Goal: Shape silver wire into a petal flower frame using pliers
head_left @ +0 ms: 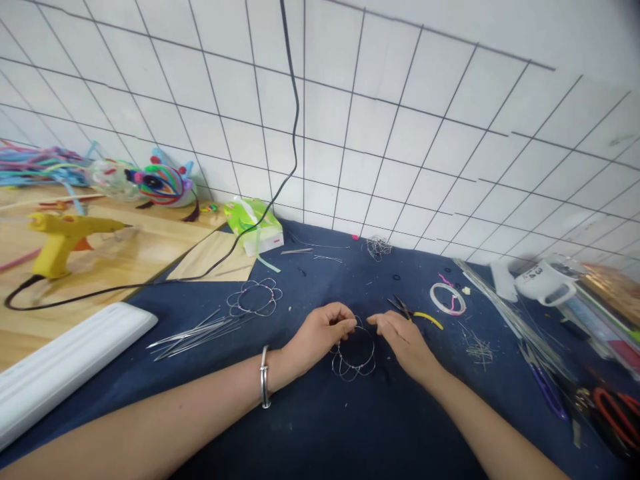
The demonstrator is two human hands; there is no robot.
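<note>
A thin wire ring (356,366) with wire loops around part of it was held in the middle, over the dark blue surface (310,427). Its top edge was pinched by the left hand (334,330), between thumb and finger. The right hand (397,330) was held just beside the ring, with its fingers partly bent; whether anything was pinched there could not be told. It seemed best for the ring to be held lightly, so that it would not be squashed, and for each loop to be kept even and its wire pulled snug. Farther off on the right, a white cup (544,285) could be seen, but what was kept in it could not be made out. Farthest, on the left, a tissue could be seen poking out of a green and white pack (265,239).
</note>
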